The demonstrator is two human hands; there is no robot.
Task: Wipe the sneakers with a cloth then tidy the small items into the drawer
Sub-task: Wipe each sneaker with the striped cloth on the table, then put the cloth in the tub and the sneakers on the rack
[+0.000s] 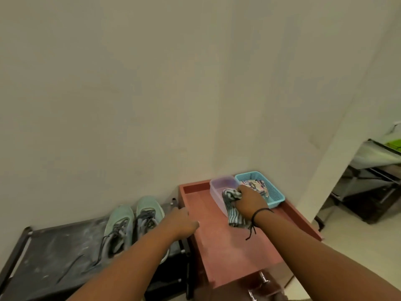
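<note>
Two hands are in view. The striped cloth [233,208] is bunched in the curled fingers [240,195] of the right hand [249,203], held over the rim of the clear tub [219,187], probably so it can be wetted or lifted out for wiping. The left hand [182,222] is kept relaxed and holding nothing, extended toward the edge of the red counter [227,242]. The teal sneakers [132,222] are parked side by side on the black rack [54,253] just beside it, untouched. Small items are seen in the blue basket [275,197]; the drawer handles [263,279] are visible below.
</note>
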